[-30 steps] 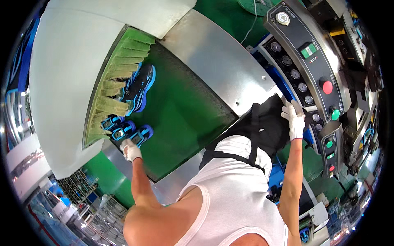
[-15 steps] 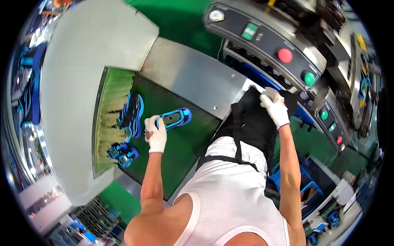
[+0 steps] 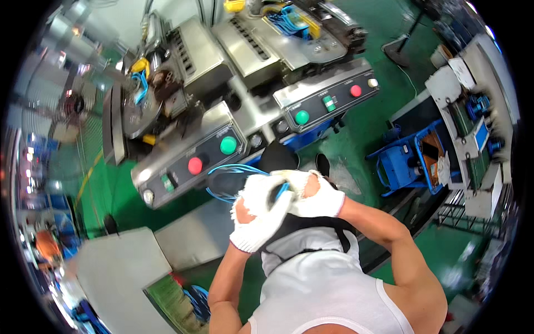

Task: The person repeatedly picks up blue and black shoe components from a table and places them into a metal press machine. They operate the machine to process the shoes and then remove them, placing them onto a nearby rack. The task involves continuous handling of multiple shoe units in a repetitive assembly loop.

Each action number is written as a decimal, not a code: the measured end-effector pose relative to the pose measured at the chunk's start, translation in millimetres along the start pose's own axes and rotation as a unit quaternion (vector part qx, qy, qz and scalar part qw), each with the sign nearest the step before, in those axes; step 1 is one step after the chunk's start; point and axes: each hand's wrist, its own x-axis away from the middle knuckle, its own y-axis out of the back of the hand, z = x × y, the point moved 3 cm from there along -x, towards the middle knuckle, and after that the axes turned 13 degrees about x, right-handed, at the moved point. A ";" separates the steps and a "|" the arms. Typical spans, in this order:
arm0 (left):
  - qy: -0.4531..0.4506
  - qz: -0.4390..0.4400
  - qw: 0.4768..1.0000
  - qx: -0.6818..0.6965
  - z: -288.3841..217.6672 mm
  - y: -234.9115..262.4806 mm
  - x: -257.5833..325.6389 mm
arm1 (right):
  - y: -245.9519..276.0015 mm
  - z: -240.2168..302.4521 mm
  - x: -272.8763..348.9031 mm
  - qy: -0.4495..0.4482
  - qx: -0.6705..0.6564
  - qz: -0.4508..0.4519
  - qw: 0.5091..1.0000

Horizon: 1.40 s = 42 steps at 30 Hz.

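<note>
In front of my body, both gloved hands are closed round a dark shoe (image 3: 227,182) with bright blue edging. The shoe's toe end points left, toward the machine's control panel. My left hand (image 3: 257,214) grips it from the near side, fingers pressed close to the other glove. My right hand (image 3: 318,196) holds its other end, where a bit of blue shows between the gloves. Much of the shoe is hidden by the hands, and some motion blurs it. Both white knit gloves look worn, with bare skin showing.
Left control panel (image 3: 208,157) and right control panel (image 3: 318,110), both with coloured buttons, front a metal machine holding blue-trimmed uppers. A blue cart (image 3: 397,170) stands at right. At lower left, blue-edged shoes (image 3: 197,300) lie by a machine opening's green bristle curtain (image 3: 167,300).
I have turned right, from the conveyor to the machine. My left hand has lifted the shoe off the green belt, and my right hand has come over to hold it too.
</note>
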 end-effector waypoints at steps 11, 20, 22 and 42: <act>-0.058 -0.050 0.997 -0.005 59.0 -46.6 -342.6 | 55.8 -88.7 175.3 -0.502 -0.363 -0.261 0.741; 0.056 -0.103 0.990 -0.083 182.6 -122.2 -547.3 | 37.0 -146.0 200.3 -0.597 -0.479 -0.309 0.564; 0.023 -0.105 0.992 -0.072 194.7 -126.5 -567.9 | 38.7 -156.1 197.1 -0.604 -0.479 -0.311 0.555; -0.281 -0.142 0.934 0.168 -14.7 -17.0 -317.8 | 85.2 -156.5 156.9 -0.502 -0.292 -0.460 0.671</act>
